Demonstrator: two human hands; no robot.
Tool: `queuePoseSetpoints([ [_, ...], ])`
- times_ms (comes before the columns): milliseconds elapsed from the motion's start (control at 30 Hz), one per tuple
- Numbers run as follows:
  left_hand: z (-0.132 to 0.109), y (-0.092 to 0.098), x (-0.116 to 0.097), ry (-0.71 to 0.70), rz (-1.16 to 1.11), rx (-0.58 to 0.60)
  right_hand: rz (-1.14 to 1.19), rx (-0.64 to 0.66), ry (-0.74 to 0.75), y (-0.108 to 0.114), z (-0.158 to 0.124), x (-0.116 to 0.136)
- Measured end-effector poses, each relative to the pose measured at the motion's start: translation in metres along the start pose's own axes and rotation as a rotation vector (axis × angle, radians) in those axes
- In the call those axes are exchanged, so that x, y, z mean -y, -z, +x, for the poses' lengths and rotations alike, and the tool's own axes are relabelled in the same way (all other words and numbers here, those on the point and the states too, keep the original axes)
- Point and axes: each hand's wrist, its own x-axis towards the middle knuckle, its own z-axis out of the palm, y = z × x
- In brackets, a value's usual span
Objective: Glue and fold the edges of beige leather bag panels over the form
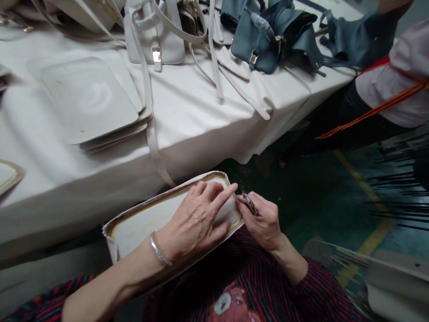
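On my lap rests a pale bag panel [147, 223] with raised edges and a brown-yellow band, like dried glue, around its inside. My left hand [197, 217] lies across the panel, index finger stretched toward its right end and the other fingers partly bent. At that right end, my right hand [263, 219] is closed around a small, slim tool [250, 204] with a mottled dark and light body. The tool's tip is close to the panel's edge; its exact kind is hard to make out.
A table with a white cover [187, 120] runs in front of me. On it are a stack of pale panels [90, 98], a white handbag [156, 40], blue-grey handbags [256, 42] and loose straps. At right stands another person [398, 85]. More pale panels [398, 286] are at lower right.
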Motion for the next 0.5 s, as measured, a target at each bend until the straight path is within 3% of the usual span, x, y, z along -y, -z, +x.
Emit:
queuePoseSetpoints([
  [100, 0.001, 0.000, 0.006, -0.060, 0.028, 0.003, -0.082, 0.142, 0.130, 0.006, -0.002, 0.002],
  [200, -0.001, -0.005, 0.011, -0.142, 0.092, -0.031, -0.100, 0.246, 0.101, 0.007, -0.012, 0.002],
  [400, 0.008, -0.020, 0.004, -0.170, 0.147, -0.056, 0.095, 0.096, 0.051, -0.007, -0.015, -0.013],
  [500, 0.005, -0.014, 0.003, -0.125, 0.109, -0.080, 0.188, 0.159, -0.062, -0.009, 0.010, -0.020],
])
